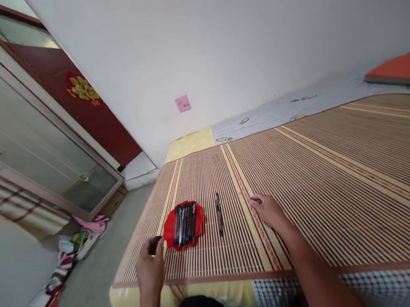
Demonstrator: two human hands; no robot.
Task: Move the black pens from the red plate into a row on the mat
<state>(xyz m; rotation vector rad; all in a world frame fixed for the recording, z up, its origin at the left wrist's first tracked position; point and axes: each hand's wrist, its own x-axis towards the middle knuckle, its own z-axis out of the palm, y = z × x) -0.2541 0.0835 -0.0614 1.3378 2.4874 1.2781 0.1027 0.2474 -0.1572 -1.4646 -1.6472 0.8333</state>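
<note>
A red scalloped plate point(199, 218) lies on the striped mat and holds several dark pens point(185, 224) side by side. At the plate's left rim is my left hand point(150, 261), its thumb and bent forefinger meeting at the edge, which they seem to pinch. One more dark pen point(219, 214) lies alone on the mat, right of the plate, roughly pointing away from me. Farther right, my right hand point(268, 209) rests on the mat with its fingers curled in, apart from the lone pen. I see nothing in it, though its palm is hidden.
The striped mat point(316, 184) covers a bed against a white wall point(241, 55) bearing a pink note point(183, 104). An orange folded item point(395, 69) sits at the far right. Left of the bed are floor point(103, 250), clothes point(92, 224) and a glass-paned door point(52, 129).
</note>
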